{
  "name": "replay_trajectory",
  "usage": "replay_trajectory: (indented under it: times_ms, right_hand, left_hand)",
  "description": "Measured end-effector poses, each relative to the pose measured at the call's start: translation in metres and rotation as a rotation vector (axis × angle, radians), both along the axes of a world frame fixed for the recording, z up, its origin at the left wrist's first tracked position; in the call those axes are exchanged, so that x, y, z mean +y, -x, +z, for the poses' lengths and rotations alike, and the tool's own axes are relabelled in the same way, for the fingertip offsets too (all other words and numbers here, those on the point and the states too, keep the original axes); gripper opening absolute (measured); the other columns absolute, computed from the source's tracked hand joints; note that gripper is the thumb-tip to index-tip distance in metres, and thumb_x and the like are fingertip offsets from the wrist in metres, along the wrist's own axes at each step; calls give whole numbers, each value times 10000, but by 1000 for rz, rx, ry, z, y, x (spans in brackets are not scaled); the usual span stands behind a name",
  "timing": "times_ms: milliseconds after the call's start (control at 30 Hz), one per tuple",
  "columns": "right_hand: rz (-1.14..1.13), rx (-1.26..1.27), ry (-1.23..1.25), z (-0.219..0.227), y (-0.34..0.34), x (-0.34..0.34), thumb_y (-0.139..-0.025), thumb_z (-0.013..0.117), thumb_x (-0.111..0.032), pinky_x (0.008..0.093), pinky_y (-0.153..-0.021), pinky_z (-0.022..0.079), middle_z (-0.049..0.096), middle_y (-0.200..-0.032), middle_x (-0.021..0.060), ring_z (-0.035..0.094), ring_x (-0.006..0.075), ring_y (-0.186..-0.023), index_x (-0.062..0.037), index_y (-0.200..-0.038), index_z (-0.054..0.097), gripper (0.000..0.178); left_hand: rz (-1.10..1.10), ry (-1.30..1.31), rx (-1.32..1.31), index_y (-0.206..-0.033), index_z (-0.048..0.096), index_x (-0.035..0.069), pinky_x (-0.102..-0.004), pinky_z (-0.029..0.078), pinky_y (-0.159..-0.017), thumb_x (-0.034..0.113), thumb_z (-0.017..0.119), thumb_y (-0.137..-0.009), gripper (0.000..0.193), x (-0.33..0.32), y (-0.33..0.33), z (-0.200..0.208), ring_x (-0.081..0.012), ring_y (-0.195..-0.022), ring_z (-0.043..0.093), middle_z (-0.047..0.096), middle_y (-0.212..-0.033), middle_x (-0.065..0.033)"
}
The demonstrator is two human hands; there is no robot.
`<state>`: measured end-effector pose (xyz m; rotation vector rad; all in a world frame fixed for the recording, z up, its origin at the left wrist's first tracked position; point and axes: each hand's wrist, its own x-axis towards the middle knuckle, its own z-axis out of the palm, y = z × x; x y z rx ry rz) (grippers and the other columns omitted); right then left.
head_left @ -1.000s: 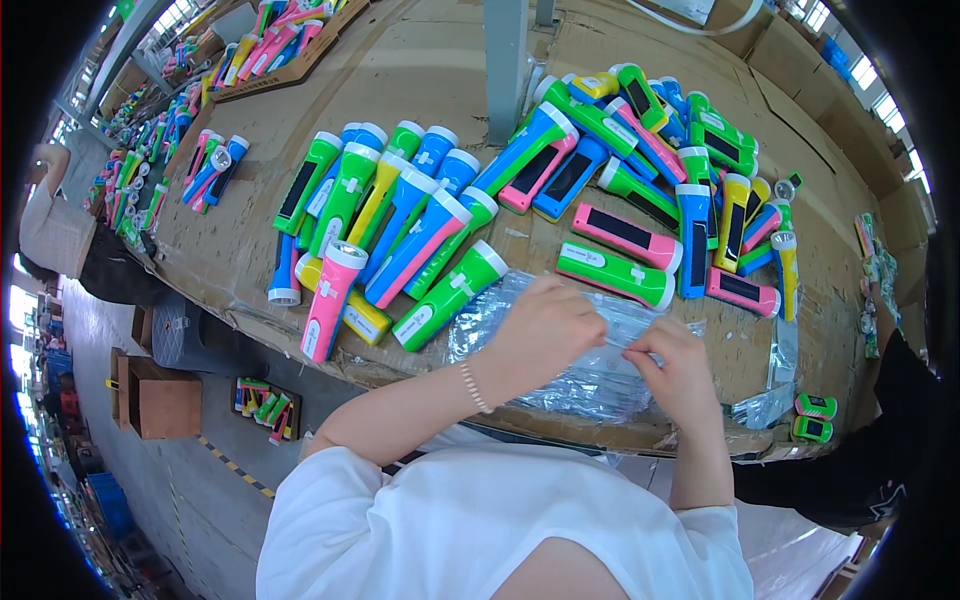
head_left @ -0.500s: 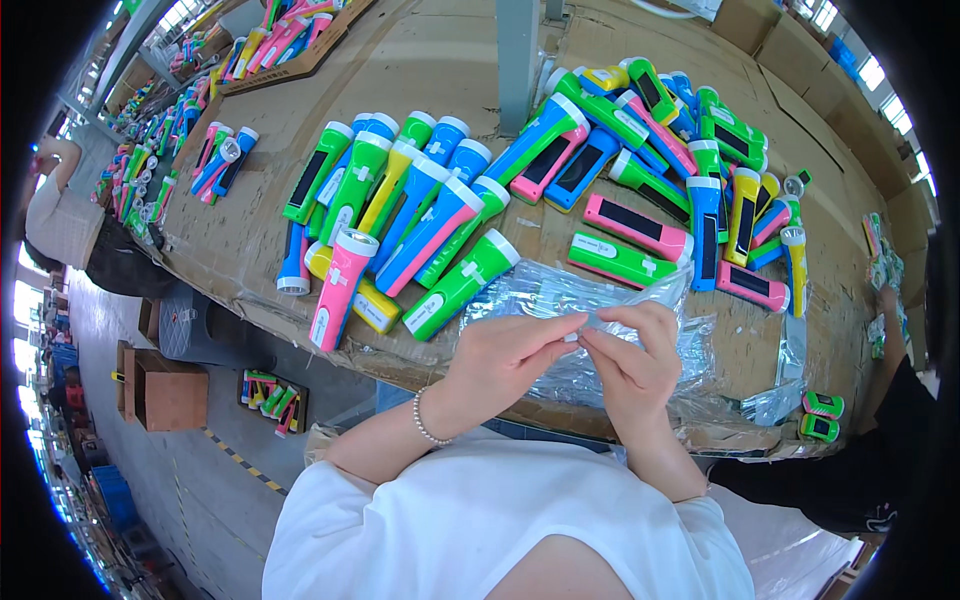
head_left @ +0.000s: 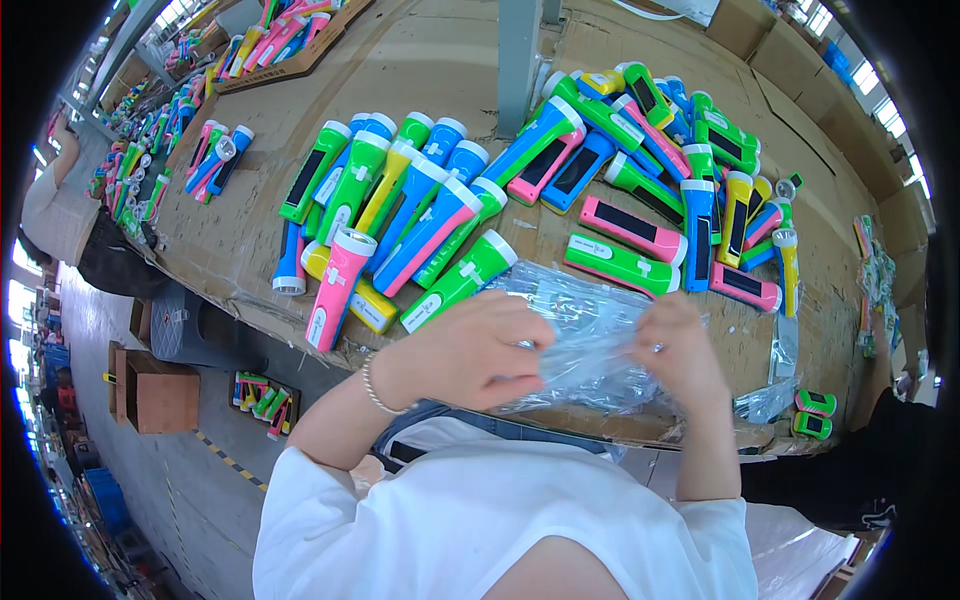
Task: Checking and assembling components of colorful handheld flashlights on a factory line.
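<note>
My left hand (head_left: 475, 352) is over the near table edge, thumb and bent fingers apart with a gap between them; nothing shows in it. My right hand (head_left: 684, 350) is closed in a pinch, slightly blurred. A small whitish bit shows at its fingertips, too small to name. Under and between both hands lies a crumpled heap of clear plastic bags (head_left: 590, 318). Just beyond the bags lie a green flashlight (head_left: 620, 264) and a pink flashlight (head_left: 632, 230) with a dark panel. Left of the bags rests another green flashlight (head_left: 460, 282) with a white head.
More coloured flashlights (head_left: 400, 200) are piled to the left, and another pile (head_left: 700, 150) lies back right. A grey post (head_left: 517, 70) rises from the cardboard-covered table (head_left: 400, 75). A carton (head_left: 165, 392) stands on the floor at left. People work at both sides.
My hands, together at the fingertips before, have moved apart. The left went left and down, its fingers parting; the right went right, and the bags between them are more exposed.
</note>
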<state>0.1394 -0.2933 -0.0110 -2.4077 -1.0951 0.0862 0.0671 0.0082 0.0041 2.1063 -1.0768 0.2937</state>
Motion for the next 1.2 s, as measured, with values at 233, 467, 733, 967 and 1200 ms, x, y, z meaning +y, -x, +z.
replay_trajectory:
  times_ms: [233,467,733,967,1200]
  right_hand:
    - [-158,278,-565,5,-59,-12,-749,750,-105,375,-969,453,645,-1163,125,570,295,-1148,-48,-1024,691,286]
    - [22,-119,157,-38,-81,24,-776,760,-205,432,-992,454,603,-1241,174,557,355,-1176,-65,-1272,577,547]
    - [-63,132,-395,-18,-93,-14,-826,731,-226,433,-892,530,672,-1103,179,656,335,-1032,-29,-1233,575,478]
    - [196,774,-813,24,3,34,-871,690,-123,410,-893,524,600,-1217,162,634,294,-1093,-4,-1250,532,428]
    - [254,595,87,54,8,25,-839,694,-88,408,-917,487,590,-1227,190,595,374,-1121,-49,-1321,499,522]
  left_hand:
    - [-11,352,449,-841,626,17,-339,469,-650,105,670,-866,101,26,23,-23,-258,-740,600,637,-887,-85]
    - [100,259,432,-884,644,47,-331,451,-633,77,652,-873,33,32,32,-9,-239,-706,571,591,-797,-69]
    - [98,198,370,-876,661,84,-348,422,-603,108,675,-854,35,29,32,-2,-252,-692,537,511,-770,-64]
    - [-78,223,208,-908,689,119,-340,398,-620,153,698,-856,63,-13,7,-12,-223,-722,499,480,-807,-52]
    - [-70,295,206,-925,658,112,-348,428,-672,143,692,-855,84,-19,5,-31,-235,-771,503,467,-842,-61]
